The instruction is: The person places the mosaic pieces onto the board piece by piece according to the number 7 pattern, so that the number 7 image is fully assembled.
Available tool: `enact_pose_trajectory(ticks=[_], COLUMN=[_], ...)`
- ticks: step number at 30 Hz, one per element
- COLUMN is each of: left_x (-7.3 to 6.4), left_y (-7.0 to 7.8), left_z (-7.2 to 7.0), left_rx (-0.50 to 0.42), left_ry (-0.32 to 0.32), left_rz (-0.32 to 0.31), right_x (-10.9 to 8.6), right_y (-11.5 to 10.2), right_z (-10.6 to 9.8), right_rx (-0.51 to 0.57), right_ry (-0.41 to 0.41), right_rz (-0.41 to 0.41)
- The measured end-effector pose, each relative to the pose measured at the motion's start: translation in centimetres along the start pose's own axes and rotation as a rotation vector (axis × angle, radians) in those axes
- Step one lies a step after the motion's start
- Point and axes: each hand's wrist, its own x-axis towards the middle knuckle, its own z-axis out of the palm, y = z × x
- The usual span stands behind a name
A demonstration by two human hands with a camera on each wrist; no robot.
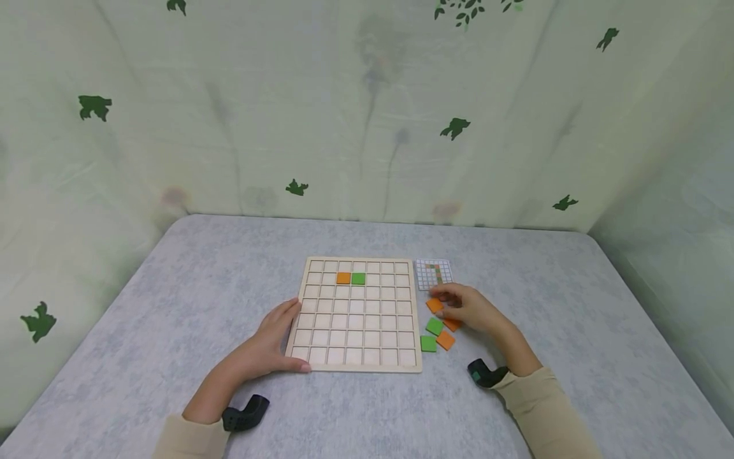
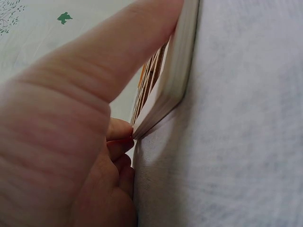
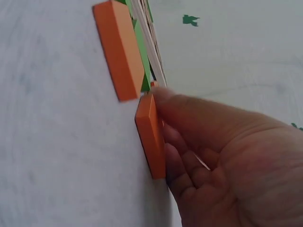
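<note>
A square wooden grid board (image 1: 360, 368) lies flat on the table. An orange tile (image 1: 343, 278) and a green tile (image 1: 358, 278) sit side by side in its second row from the top. My left hand (image 1: 265, 347) rests at the board's left side, thumb along the near left corner and fingers against the left edge. Right of the board, my right hand (image 1: 474, 310) pinches a loose orange tile (image 1: 434, 305) between thumb and index finger. Another orange tile (image 3: 152, 142) lies under that hand, partly covered in the head view.
A small printed pattern card (image 1: 427, 275) lies beside the board's upper right. Near the right hand are two loose green tiles, one (image 1: 434, 326) above the other (image 1: 428, 343), and an orange tile (image 1: 446, 340). A printed curtain (image 1: 355, 127) hangs behind the table (image 1: 172, 287).
</note>
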Motion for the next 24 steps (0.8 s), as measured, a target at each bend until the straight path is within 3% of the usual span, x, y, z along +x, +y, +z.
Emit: enact_pose_trajectory(ticks=[10,17,24], left_x=[-0.1,-0.1,0.0], left_y=[0.0,0.0,-0.1], left_z=[0.0,0.0,0.1], left_rx=[0.010,0.017,0.017], left_ry=[0.009,0.007,0.007], left_rz=[0.013,0.013,0.017], right_x=[0.2,0.3,1.2], right_y=[-0.4,-1.0,-2.9], right_z=[0.4,0.3,0.2], right_rx=[-0.135,-0.074,-0.082], right_ry=[0.039,0.077,0.146], right_rz=[-0.003,0.013,-0.077])
